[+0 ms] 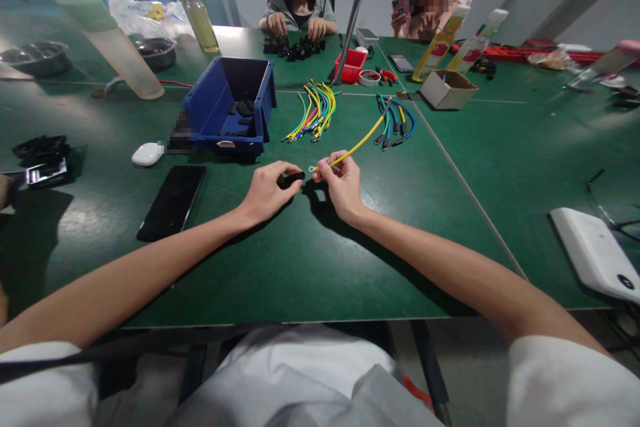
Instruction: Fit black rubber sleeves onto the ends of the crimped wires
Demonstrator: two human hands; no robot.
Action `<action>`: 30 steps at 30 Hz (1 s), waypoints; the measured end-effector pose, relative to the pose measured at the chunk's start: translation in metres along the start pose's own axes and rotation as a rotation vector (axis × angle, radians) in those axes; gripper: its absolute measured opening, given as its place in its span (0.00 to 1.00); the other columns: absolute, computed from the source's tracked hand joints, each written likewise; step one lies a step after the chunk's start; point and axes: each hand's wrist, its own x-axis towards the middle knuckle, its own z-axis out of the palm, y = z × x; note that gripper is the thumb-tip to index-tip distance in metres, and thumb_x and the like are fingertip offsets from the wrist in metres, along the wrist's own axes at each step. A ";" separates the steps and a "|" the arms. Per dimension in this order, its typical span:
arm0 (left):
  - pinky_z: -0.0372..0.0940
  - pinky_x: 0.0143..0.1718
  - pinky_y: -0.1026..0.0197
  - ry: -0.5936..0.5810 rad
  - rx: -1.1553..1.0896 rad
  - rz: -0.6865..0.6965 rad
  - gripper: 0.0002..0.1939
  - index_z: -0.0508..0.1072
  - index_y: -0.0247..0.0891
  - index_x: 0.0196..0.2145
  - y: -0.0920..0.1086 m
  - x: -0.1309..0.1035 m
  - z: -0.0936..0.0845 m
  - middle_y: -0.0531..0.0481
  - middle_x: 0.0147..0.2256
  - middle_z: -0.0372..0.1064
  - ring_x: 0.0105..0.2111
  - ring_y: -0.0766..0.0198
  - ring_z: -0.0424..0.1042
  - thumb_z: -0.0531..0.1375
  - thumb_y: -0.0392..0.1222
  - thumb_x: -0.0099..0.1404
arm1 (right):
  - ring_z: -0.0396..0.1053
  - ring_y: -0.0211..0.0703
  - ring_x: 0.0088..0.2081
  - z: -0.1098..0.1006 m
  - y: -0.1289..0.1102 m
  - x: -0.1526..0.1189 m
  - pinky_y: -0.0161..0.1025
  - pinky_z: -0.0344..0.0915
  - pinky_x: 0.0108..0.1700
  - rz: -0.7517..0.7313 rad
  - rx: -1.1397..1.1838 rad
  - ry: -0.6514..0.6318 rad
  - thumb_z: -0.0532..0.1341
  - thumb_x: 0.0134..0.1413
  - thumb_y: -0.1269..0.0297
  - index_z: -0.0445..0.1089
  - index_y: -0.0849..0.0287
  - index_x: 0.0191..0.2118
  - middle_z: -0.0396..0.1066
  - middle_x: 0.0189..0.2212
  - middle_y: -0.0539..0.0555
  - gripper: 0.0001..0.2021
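My left hand (269, 188) pinches a small black plastic part (291, 179) just above the green table. My right hand (341, 181) holds a yellow wire (361, 143) near its end, and the wire's metal ring terminal (313, 169) points at the black part, a short gap away. The yellow wire trails back to the right toward a bundle of blue, green and yellow wires (395, 121). A second bundle of yellow, green and red wires (313, 111) lies farther back in the middle.
A blue bin (231, 107) with black parts stands back left, a black phone (172, 201) and white earbud case (147, 154) to its left. A cardboard box (447, 89), red tray (350, 65), bottles and a white device (595, 254) surround. Two people sit across the table.
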 end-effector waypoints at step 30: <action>0.67 0.36 0.61 0.061 0.004 0.052 0.07 0.78 0.37 0.38 -0.001 -0.001 0.000 0.50 0.36 0.77 0.35 0.63 0.75 0.62 0.38 0.61 | 0.69 0.34 0.27 0.004 -0.001 -0.003 0.37 0.68 0.34 -0.050 -0.021 -0.070 0.68 0.49 0.59 0.62 0.55 0.31 0.66 0.26 0.45 0.14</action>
